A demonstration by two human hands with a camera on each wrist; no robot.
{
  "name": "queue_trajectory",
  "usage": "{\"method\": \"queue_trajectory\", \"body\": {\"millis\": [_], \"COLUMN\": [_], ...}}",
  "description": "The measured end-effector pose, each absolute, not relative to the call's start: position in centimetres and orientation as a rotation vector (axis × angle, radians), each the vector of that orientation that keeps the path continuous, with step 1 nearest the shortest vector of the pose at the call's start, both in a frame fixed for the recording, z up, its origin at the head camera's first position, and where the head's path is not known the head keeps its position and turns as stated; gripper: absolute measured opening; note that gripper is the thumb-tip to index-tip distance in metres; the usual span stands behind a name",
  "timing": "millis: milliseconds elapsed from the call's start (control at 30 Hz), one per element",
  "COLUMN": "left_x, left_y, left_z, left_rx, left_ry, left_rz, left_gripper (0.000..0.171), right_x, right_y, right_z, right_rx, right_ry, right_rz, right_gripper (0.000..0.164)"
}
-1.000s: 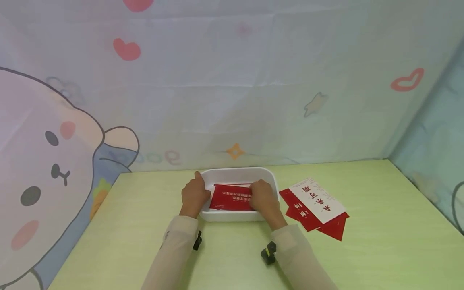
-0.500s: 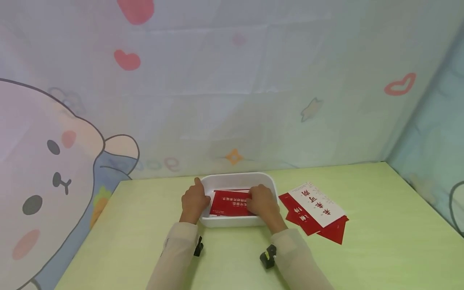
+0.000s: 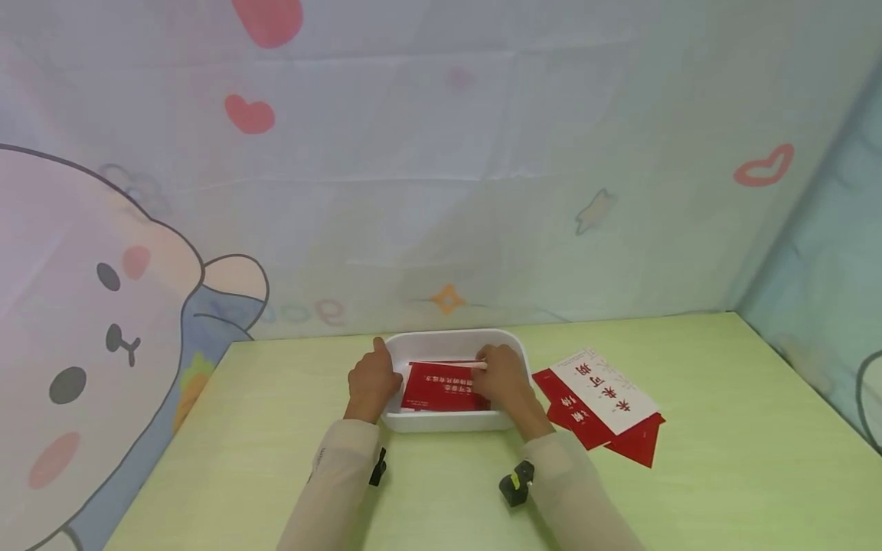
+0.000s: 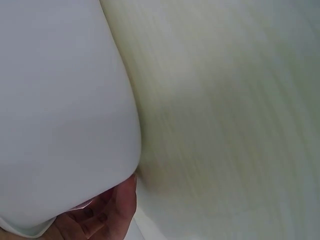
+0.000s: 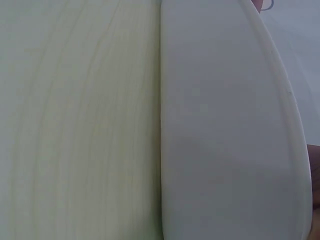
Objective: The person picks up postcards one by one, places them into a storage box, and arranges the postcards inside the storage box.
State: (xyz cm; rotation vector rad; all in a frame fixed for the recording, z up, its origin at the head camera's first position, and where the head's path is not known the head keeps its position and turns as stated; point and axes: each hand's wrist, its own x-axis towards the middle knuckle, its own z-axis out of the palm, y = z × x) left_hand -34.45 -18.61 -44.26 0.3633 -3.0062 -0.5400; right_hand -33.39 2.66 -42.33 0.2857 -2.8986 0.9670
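Note:
A white plastic tray (image 3: pixel 448 422) stands on the table, with red and white printed cards (image 3: pixel 441 386) lying inside it. My left hand (image 3: pixel 372 380) grips the tray's left end, thumb over the rim; its fingers (image 4: pixel 102 215) show at the tray's outer wall in the left wrist view. Reaching over the near rim, my right hand (image 3: pixel 506 380) pinches a card at the right side of the stack, and a white edge shows by its fingertips. In the right wrist view the tray wall (image 5: pixel 225 120) hides most of that hand.
Right of the tray, several cards lie fanned out on the table (image 3: pixel 744 459): a white card (image 3: pixel 606 389) with red characters on top, red cards (image 3: pixel 637 440) beneath. A printed cloth (image 3: pixel 413 191) hangs behind the table. A dark cable (image 3: pixel 861 398) hangs at the far right.
My right hand's fingers have shifted toward the far right side of the stack, where a white card edge now shows. The left hand keeps its grip; the head view has tilted slightly.

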Motion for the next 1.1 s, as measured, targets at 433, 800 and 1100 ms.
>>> {"method": "queue_trajectory", "body": {"millis": [433, 800, 1100], "left_x": [-34.4, -34.5, -34.4], "left_y": [-18.6, -18.7, -18.6], "left_z": [-44.3, -44.4, -44.4], "left_rx": [0.365, 0.347, 0.345], "left_ry": [-3.01, -3.004, -3.005], "left_rz": [-0.495, -0.511, -0.509], "left_gripper": [0.058, 0.054, 0.056], "right_x": [-33.4, -33.4, -33.6], "right_y": [3.4, 4.7, 6.2], "right_z": [-41.5, -41.0, -41.1], "right_rx": [0.143, 0.078, 0.006], "right_ry": [-2.677, -2.606, -2.599], "right_rz": [1.221, 1.253, 1.324], "right_gripper": [0.032, 0.031, 0.032]}}
